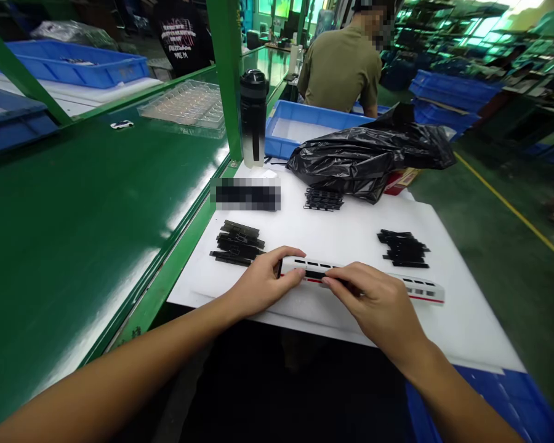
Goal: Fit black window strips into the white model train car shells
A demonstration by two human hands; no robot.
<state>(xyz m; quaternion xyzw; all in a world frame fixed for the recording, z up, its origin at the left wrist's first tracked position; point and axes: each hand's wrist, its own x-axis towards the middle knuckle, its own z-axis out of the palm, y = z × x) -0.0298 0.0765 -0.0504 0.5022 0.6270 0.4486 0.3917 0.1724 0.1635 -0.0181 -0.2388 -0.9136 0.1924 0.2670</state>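
Observation:
A white toy train car body [425, 290] with a red stripe and dark window openings lies lengthwise across the white work surface. My left hand [270, 280] grips its left end between thumb and fingers. Against its near side, my right hand [373, 298] pinches a thin black strip [314, 275] that lies along the window band. The right fingers hide part of the strip and the middle of the car. Just beyond my left hand is a pile of black plastic strips [237, 243]; another pile of black strips [404, 249] lies beyond my right hand.
A stack of black parts [323, 199] sits before a black plastic bag [351, 160]. A dark bottle [253, 117] stands by the green post [226, 74]. The green conveyor belt [96, 203] runs along the left. Behind a blue tray [300, 123] sits another person [344, 64].

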